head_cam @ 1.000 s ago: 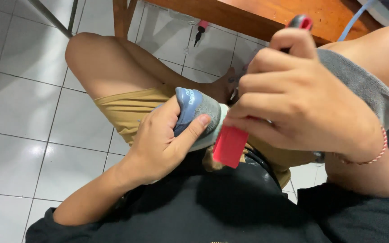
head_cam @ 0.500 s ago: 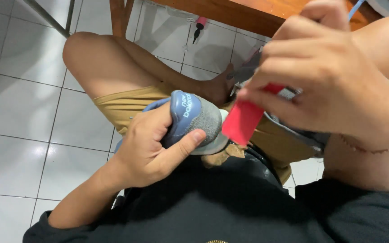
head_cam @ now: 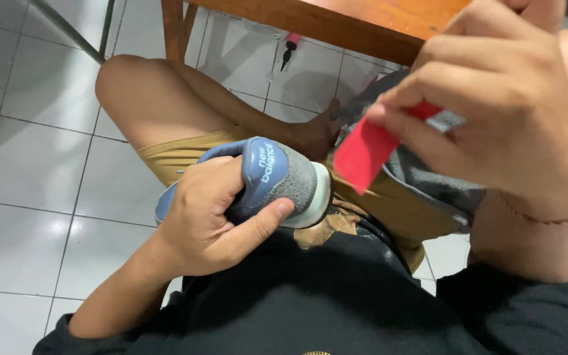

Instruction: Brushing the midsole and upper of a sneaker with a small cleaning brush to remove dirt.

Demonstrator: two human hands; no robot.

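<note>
Right hand (head_cam: 501, 112), fingers pinched on a red tool (head_cam: 363, 152), has lifted up off the shoe (head_cam: 277, 181), which the left hand (head_cam: 215, 217) still grips heel-up over the lap, so brushing is paused.

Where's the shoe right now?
In the head view the blue and grey shoe sits centre-left, gripped by the left hand over the person's lap, just left of the red tool held in the right hand.
</note>
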